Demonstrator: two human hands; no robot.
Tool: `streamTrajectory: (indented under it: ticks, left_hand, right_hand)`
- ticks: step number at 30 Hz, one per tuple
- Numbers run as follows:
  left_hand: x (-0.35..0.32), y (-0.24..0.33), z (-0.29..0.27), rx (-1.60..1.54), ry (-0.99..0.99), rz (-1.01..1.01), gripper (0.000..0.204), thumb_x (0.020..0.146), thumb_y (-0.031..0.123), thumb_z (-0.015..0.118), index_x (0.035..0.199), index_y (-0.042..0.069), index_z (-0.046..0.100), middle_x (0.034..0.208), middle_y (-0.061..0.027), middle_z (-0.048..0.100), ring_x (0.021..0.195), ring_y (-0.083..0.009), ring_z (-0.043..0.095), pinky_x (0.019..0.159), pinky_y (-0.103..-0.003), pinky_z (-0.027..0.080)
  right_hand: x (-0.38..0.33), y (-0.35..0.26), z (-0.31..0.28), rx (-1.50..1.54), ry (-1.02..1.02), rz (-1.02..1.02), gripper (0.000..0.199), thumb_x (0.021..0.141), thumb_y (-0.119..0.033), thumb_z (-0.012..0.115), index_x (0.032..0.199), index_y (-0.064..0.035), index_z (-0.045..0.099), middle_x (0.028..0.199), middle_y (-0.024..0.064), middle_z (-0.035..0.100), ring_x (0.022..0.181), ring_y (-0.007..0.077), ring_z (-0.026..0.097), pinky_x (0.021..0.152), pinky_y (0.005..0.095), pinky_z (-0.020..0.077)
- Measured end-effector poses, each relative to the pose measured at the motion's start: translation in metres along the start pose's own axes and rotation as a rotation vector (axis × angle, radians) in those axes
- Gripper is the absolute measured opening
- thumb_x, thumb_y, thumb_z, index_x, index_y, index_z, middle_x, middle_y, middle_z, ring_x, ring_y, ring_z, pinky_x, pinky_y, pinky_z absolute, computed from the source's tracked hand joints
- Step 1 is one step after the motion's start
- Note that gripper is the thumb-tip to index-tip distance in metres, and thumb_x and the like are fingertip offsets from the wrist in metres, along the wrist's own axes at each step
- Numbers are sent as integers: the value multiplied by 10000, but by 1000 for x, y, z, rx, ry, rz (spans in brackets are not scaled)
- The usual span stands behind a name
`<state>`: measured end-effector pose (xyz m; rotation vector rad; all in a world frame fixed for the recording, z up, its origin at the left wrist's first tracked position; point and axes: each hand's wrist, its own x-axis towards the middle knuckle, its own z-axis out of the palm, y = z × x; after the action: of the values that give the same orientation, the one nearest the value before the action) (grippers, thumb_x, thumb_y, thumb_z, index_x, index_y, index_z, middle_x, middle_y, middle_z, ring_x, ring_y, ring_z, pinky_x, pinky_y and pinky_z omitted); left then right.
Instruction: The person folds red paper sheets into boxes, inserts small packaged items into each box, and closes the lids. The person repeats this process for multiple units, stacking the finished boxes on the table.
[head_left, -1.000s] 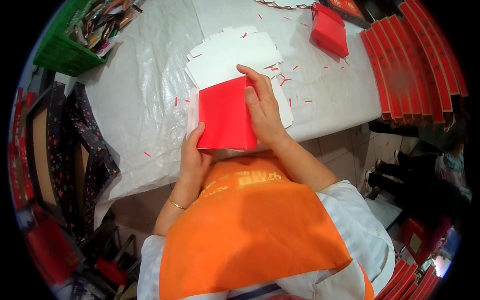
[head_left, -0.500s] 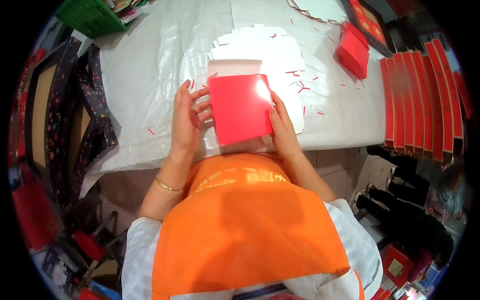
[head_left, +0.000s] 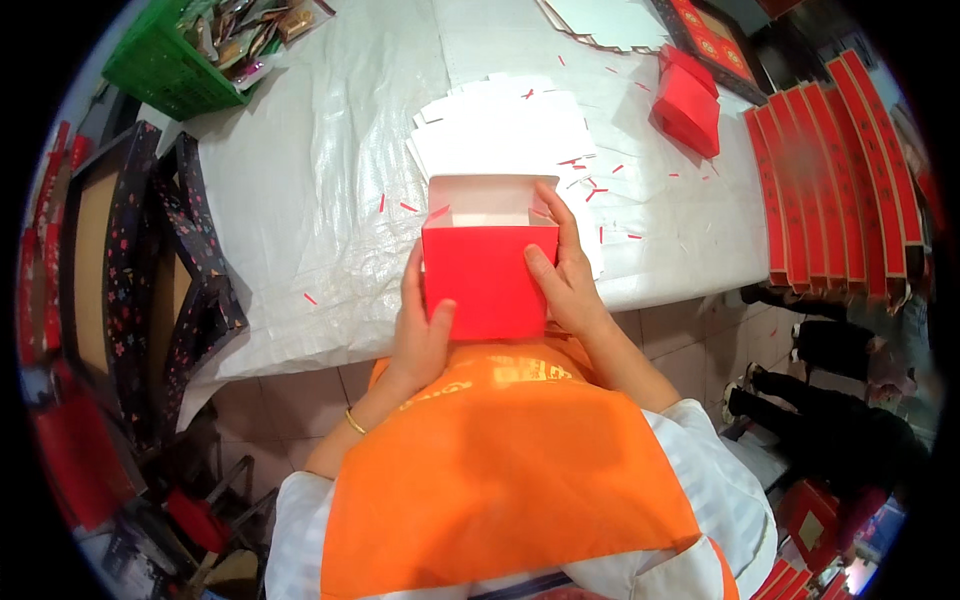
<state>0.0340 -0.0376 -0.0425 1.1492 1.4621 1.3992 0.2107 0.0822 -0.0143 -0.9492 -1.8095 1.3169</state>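
Observation:
Between my hands is a red cardboard box (head_left: pixel 488 285), its far end open so that the white inside shows. My left hand (head_left: pixel 424 325) grips the box's left side, thumb on the red face. On the right side, my right hand (head_left: pixel 565 265) has its thumb on the red face and a finger at the far flap. The box is at the near edge of the table, above my orange apron. Just beyond it lies a stack of flat white card blanks (head_left: pixel 505 130), with thin red paper scraps (head_left: pixel 597 190) beside it.
A green crate (head_left: pixel 175 65) of small packets stands at the far left. Black floral frames (head_left: pixel 120 250) line the left edge. At right are a folded red box (head_left: pixel 688 105) and a row of red box parts (head_left: pixel 825 190). Someone in dark trousers (head_left: pixel 800 395) is at lower right.
The flat red piece has opened out into a box and come nearer to me. My left hand, with fingers spread before, now grips its left side.

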Motion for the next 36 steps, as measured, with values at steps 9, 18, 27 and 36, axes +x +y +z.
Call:
streamTrajectory:
  ticks: [9,18,27,36]
  left_hand:
    - [-2,-14,-32,-135,-57,227,696,988,445,617,1462,-1,370,1395,-155,470,1269,-245,482,1091,-380,387]
    - [23,16,-46,134,-48,504,546,1063,512,395,874,25,557,743,-75,471,638,-204,455,570,-321,350]
    - [16,6,-39,147,124,326,487,1058,473,421,846,43,509,739,-82,436,626,-228,430,584,-339,360]
    - [48,-51,-80,-445,437,-121,292,952,184,658,1153,32,510,1069,-58,525,1042,-154,488,983,-299,409]
  right_hand:
    - [-19,-1,4,-33,-80,-265,300,1011,-239,514,1217,-25,561,1099,154,572,1014,288,574,920,370,461]
    - [-13,-7,-2,-74,-39,-446,390,1065,-293,427,868,-2,597,945,191,565,799,296,566,719,359,476]
    - [0,-10,4,-279,-33,-365,212,964,-76,461,778,-3,531,801,191,499,715,360,506,628,415,424]
    - [127,-42,37,-283,-291,-476,311,843,-24,615,1150,-1,659,1289,199,625,1125,308,631,883,383,526]
